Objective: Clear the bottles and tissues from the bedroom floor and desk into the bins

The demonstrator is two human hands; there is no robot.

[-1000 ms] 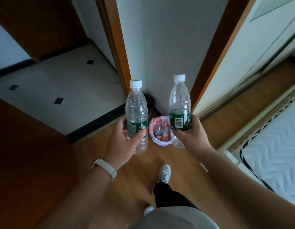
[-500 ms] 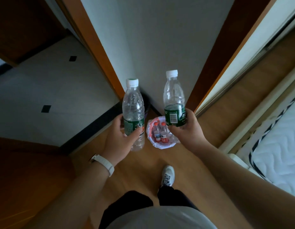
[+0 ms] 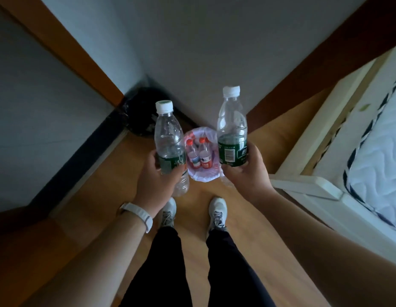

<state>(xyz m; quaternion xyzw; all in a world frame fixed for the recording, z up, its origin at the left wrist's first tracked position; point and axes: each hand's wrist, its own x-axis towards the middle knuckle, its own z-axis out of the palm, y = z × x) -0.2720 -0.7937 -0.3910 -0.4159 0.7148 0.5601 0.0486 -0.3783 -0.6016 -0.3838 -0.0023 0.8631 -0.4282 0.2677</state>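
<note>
Your left hand (image 3: 157, 182) grips the left bottle (image 3: 169, 140), fingers and thumb curled round its green label. Your right hand (image 3: 248, 173) grasps the right bottle (image 3: 232, 129) the same way, low on the label. Both are clear plastic with white caps, held roughly upright with the caps away from you, and the right one is raised a little higher. A pale wristband (image 3: 139, 214) sits on your left wrist.

Take the white-lined bin (image 3: 202, 177) as your mark. It shows in the gap between the two held bottles, down on the floor below them, with one bottle to either side of its mouth. Two small red-capped bottles (image 3: 199, 155) lie inside it, side by side. The black bin (image 3: 143, 114) stands behind it and to its left, in the corner, too blurred to show any contents.

The white-lined bin rests on a wooden floor (image 3: 248, 229). Your shoes (image 3: 217, 210) are planted on the near side of it. A grey wall (image 3: 203, 52) rises just beyond it, edged on the left by a brown door frame (image 3: 66, 47). To its right stands a bed (image 3: 321, 185) with a white frame and a quilted mattress.
</note>
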